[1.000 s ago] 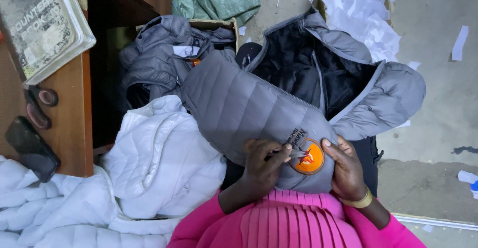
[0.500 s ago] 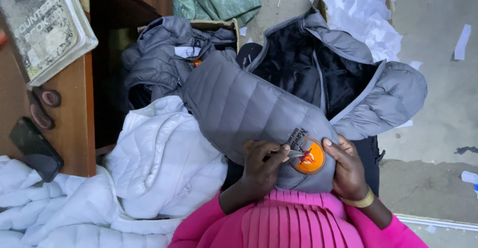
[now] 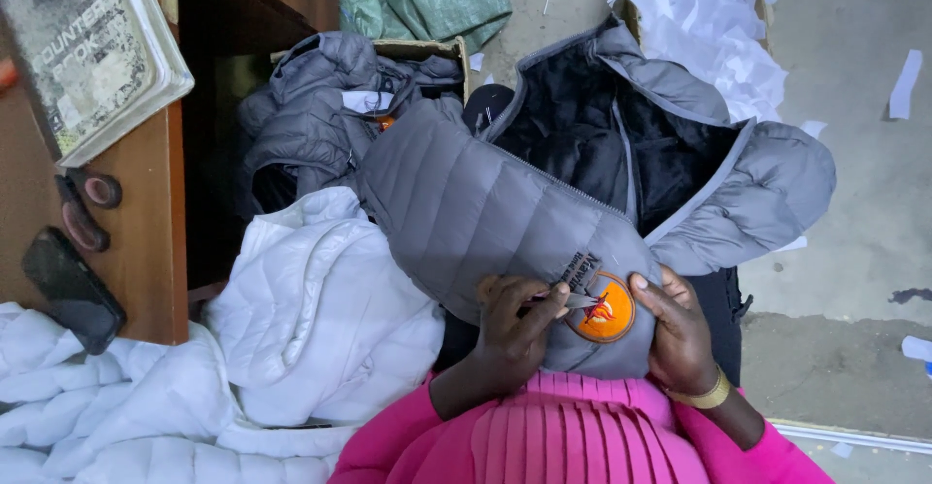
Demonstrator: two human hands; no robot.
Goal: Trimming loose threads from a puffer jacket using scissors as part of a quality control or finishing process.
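Observation:
A grey quilted jacket [image 3: 485, 202] lies open across my lap, its dark lining [image 3: 592, 125] facing up. A round orange patch [image 3: 602, 311] is sewn on the fabric near me. My left hand [image 3: 510, 333] pinches a small thin metal tool [image 3: 581, 300] whose tip rests at the patch's left edge. My right hand [image 3: 680, 333], with a gold bangle on its wrist, grips the jacket fabric just right of the patch and presses it flat. My pink pleated top [image 3: 573, 435] fills the bottom of the view.
White puffer jackets [image 3: 311, 319] are piled at left, with another grey jacket [image 3: 311, 115] in a cardboard box behind. On a wooden desk [image 3: 146, 251] lie a book [image 3: 87, 47], scissors [image 3: 83, 207] and a dark phone [image 3: 73, 290]. White paper scraps [image 3: 709, 28] litter the concrete floor.
Both hands stay at the orange patch; the tool tip shifts only slightly along its edge. The view has moved a little.

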